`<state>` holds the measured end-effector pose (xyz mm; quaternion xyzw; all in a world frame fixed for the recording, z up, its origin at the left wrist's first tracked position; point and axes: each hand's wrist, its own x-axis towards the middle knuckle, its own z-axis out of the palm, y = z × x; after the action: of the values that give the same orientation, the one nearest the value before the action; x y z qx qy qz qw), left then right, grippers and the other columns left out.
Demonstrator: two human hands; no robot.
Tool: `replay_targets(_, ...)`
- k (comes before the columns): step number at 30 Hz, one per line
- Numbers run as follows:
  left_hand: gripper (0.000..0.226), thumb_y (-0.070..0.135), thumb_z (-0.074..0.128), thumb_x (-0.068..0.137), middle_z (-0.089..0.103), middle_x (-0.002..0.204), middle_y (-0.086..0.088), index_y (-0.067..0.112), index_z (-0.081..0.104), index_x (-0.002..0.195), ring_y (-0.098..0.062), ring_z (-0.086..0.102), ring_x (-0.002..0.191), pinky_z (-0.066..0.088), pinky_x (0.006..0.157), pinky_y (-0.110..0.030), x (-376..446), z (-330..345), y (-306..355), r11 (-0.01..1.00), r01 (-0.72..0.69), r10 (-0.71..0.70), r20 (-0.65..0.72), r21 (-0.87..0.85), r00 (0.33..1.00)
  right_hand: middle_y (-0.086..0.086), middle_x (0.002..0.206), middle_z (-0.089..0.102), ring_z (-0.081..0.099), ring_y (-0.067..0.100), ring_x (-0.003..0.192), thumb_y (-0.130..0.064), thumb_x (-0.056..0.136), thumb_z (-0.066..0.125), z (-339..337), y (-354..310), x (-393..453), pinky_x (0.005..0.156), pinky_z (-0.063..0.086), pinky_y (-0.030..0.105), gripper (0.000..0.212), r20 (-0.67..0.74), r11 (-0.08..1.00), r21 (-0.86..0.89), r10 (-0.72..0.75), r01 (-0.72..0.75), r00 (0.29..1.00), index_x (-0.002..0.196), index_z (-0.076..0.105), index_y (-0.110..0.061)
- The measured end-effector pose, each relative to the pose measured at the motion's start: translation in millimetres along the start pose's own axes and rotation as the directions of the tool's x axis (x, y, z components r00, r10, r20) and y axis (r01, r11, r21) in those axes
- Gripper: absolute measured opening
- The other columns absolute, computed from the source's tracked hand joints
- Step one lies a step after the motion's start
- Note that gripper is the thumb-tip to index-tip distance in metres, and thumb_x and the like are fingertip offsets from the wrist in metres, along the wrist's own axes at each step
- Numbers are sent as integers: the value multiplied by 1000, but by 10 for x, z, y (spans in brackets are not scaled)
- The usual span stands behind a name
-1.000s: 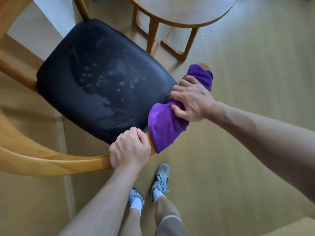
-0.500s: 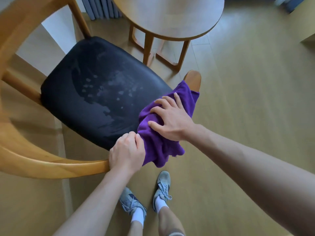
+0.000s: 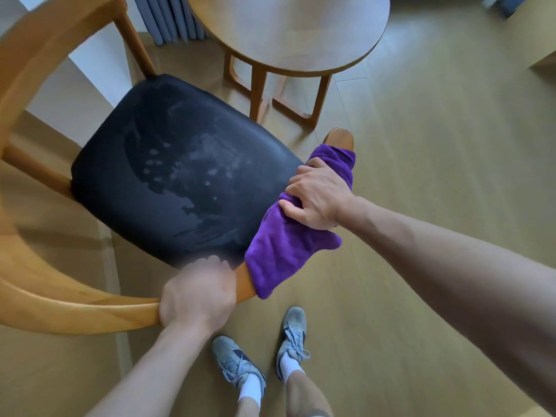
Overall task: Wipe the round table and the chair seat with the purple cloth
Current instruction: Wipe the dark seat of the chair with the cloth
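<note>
A: Head view first: where are the hands?

B: The right hand (image 3: 317, 198) lies on the purple cloth (image 3: 285, 245), its fingers curled into the fabric and gripping it at the near right edge of the chair seat (image 3: 180, 173). The left hand (image 3: 197, 297) is blurred, but its fingers are wrapped round the wooden armrest (image 3: 75, 302) at the seat's front corner.

A: Do the two hands touch?

B: No, they are apart, with the hanging lower end of the cloth between them.

A: How does the cloth lie?

B: It is draped along the seat's edge. Its upper end covers part of a wooden arm tip (image 3: 341, 139) and its lower end hangs over the armrest just beside the left hand.

A: And the seat?

B: Black and padded, with pale smears and small spots across its middle and a duller streaked patch nearer the cloth.

A: What lies further out?

B: The round table (image 3: 301, 31) stands beyond the seat on the wooden floor (image 3: 436, 145), its legs (image 3: 258, 91) close to the seat's far edge. Below the hands are two grey sneakers (image 3: 291, 332) with white socks.
</note>
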<state>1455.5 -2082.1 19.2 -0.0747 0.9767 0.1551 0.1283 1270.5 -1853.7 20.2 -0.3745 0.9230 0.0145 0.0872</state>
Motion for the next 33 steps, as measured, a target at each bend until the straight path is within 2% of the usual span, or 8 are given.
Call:
replay_targets(6,33,35,45,101,55,65,3,22,52,72,-20,55,58,53,54,-37,-15,19,-2,1000,6,-6,-18,7,1000,5,71,65,56,24,88,-40,93,44,-11,-516,119,106,34,36,48,-106,743,267,656,-614,747,57,62,-15)
replay_targets(9,34,33,42,100,54,64,4,24,45,67,-21,49,58,39,53,-33,10,9,-21,1000,-1,1,-15,18,1000,2,80,68,55,25,103,-41,90,41,33,-1088,71,121,19,42,45,-44,646,287,747,-707,664,68,70,-14)
replay_targets(13,35,30,36,102,51,66,8,28,39,67,-11,41,54,26,50,-27,2,-63,-119,994,-79,80,14,-73,997,-5,81,66,55,23,102,-46,91,43,85,-1366,-154,124,10,49,41,-43,803,273,561,-530,827,72,67,-18)
replay_targets(15,35,38,31,98,56,67,2,23,47,70,-18,52,55,33,50,-28,-43,-198,-218,984,-174,172,31,35,985,-4,82,65,56,24,96,-51,92,44,56,-1188,-310,121,19,51,42,-44,955,216,217,-203,975,78,66,-18)
replay_targets(18,45,46,31,94,65,73,-10,15,57,73,-36,64,68,39,59,-36,-10,-416,-559,925,-253,218,149,285,965,1,83,61,56,28,86,-58,92,42,-10,-856,-370,103,37,46,47,73,977,135,-175,164,982,85,60,-15)
replay_targets(23,44,49,35,100,50,67,0,20,51,72,-17,48,59,39,52,-26,-39,-559,-849,856,-283,236,160,433,959,-1,67,64,51,25,72,-49,93,36,114,-1107,-232,89,41,39,46,19,980,90,178,-179,984,63,52,-18)
replay_targets(27,38,40,38,100,51,69,-2,20,55,73,-20,50,62,37,54,-29,-23,-544,-788,836,-289,234,174,466,957,5,67,66,54,29,76,-39,93,42,60,-1584,-121,97,39,41,43,1,810,174,569,-560,823,60,57,-16)
replay_targets(33,44,38,31,104,69,87,-5,21,69,90,-26,64,78,43,62,-34,-12,-487,-811,818,-302,214,229,489,950,4,67,67,57,29,68,-35,97,43,69,-2489,-144,83,42,42,42,-16,829,273,512,-489,859,65,62,-15)
